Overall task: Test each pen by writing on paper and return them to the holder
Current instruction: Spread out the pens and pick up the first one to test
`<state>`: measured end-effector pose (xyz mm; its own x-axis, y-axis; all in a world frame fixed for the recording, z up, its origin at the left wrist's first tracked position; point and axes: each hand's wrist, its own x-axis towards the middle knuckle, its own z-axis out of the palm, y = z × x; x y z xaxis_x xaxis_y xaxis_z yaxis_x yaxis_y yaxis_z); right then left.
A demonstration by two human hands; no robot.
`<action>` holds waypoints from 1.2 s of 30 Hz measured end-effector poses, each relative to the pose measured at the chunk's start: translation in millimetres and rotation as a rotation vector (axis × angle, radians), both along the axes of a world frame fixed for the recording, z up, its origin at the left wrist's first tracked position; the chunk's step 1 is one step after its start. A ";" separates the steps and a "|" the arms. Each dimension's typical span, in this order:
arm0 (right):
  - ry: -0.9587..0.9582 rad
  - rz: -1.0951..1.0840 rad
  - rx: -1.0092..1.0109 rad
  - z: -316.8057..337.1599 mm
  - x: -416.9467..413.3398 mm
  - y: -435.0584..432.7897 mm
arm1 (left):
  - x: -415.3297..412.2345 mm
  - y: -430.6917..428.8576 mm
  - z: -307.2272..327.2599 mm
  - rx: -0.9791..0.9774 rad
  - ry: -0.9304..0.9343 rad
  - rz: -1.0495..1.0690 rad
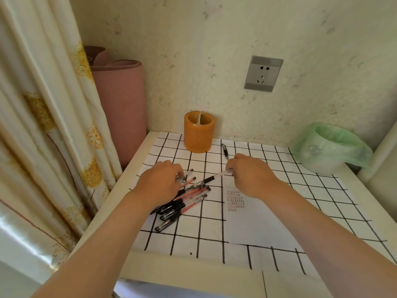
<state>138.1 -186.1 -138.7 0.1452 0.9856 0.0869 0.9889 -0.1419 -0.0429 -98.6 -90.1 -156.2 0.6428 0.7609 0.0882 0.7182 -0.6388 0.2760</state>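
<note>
Far left: cream curtain with a yellow flower print [43, 125], hanging past the tabletop edge. Next to it, a rolled dusty-pink mat [122, 104], upright in the corner against the wall. The white tabletop with a black grid pattern [311, 203] fills the rest.

The left hand [161, 183] is palm down on the pile of black and red gel pens [184, 203], left-centre of the tabletop. Its fingers bend down onto the far end of the pile; cannot tell whether they close round any pen. The pens lie roughly parallel, several stacked on each other.

The orange cylindrical holder [198, 134] stands upright at the back near the wall, behind the pile and apart from it. A thin divider shows inside. Just right of it, a loose black pen [225, 151] lies flat on the tabletop.

A clear-barrelled pen with a black grip [212, 178] spans the gap between the hands, grip end toward the pile. The right hand [251, 175] pinches its clear end, fingers curled.

A sheet of white paper [257, 222] lies flat on the near side of the right hand, with rows of small red and black marks at its top-left corner.

On the wall above: grey socket plate [263, 73]. Far right, at the back: white bin lined with a green plastic bag [328, 147].
</note>
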 end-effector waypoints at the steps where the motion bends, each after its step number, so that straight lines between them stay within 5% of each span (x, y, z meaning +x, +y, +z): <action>1: 0.020 -0.003 0.008 -0.6 2.1 -3.5 | 3.2 -2.6 2.0 -0.004 -0.048 -0.015; 8: 0.180 -0.027 0.073 2.6 11.0 -29.4 | 26.7 -24.7 15.1 -0.080 -0.107 -0.112; 13: 0.093 0.028 0.155 -3.0 13.7 -50.0 | 44.4 -32.1 14.1 -0.144 -0.114 -0.137; 18: 0.320 0.160 0.109 -3.6 2.6 -63.3 | 66.7 -47.1 15.0 -0.214 -0.158 -0.213; 24: 0.225 0.138 0.120 -10.9 10.4 -70.1 | 84.0 -56.3 12.0 -0.127 -0.213 -0.263; 36: 0.160 0.157 0.128 -20.7 18.1 -70.8 | 94.1 -49.8 5.4 -0.316 -0.242 -0.274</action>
<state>156.2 -256.9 -159.5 0.0135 0.9795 0.2009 0.9776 0.0293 -0.2085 -4.5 -139.9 -150.8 0.8128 0.5802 0.0519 0.4263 -0.6532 0.6258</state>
